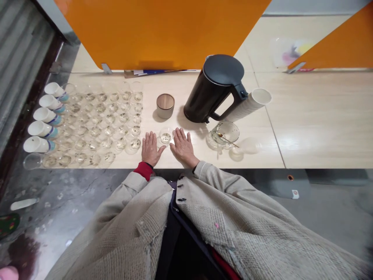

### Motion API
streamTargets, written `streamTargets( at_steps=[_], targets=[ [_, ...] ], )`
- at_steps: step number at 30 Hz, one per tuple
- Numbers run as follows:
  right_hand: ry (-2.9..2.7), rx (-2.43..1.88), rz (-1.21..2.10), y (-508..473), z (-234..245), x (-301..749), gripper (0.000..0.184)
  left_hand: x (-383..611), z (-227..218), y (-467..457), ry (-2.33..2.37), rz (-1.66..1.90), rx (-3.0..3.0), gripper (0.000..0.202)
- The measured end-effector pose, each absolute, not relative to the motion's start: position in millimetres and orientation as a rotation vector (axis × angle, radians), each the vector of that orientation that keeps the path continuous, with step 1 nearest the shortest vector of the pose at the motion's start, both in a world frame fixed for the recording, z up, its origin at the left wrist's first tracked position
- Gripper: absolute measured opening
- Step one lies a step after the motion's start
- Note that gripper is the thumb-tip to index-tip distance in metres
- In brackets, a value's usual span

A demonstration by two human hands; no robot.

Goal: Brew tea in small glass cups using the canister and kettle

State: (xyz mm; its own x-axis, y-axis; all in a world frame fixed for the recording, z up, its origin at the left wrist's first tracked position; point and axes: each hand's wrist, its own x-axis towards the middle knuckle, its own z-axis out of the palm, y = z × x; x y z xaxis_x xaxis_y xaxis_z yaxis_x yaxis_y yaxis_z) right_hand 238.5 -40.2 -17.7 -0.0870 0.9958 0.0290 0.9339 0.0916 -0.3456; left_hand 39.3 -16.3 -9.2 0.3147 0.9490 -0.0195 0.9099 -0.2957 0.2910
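Observation:
My left hand (150, 148) lies flat on the pale wooden table (314, 120), fingers stretched out, holding nothing. My right hand (183, 146) lies flat beside it, also open. Between their fingertips stands a small clear glass cup (166, 137) with a little dark matter in it; neither hand grips it. To the left, several rows of the same small glass cups (101, 120) cover the table. A black electric kettle (215, 87) stands behind my right hand.
A small wood-lidded jar (165, 105) sits behind the cup. A stack of white paper cups (250, 105) lies on its side by the kettle. A glass dish with a spoon (225, 133) is right of my hand. White cups (43, 116) line the left edge. Orange dividers (157, 31) stand behind.

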Motion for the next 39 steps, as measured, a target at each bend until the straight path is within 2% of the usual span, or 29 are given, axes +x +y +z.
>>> streamTargets(
  at_steps=[9,39],
  targets=[
    [-2.114,-1.948,0.374,-40.2,-13.0,237.7,0.071,47.0,-2.8,-17.0,1.711,0.096,2.356,0.084],
    [-2.087,-1.981,0.427,-39.0,-9.3,236.8,0.072,48.3,-1.2,-16.4,1.716,0.106,2.352,0.083]
  ],
)
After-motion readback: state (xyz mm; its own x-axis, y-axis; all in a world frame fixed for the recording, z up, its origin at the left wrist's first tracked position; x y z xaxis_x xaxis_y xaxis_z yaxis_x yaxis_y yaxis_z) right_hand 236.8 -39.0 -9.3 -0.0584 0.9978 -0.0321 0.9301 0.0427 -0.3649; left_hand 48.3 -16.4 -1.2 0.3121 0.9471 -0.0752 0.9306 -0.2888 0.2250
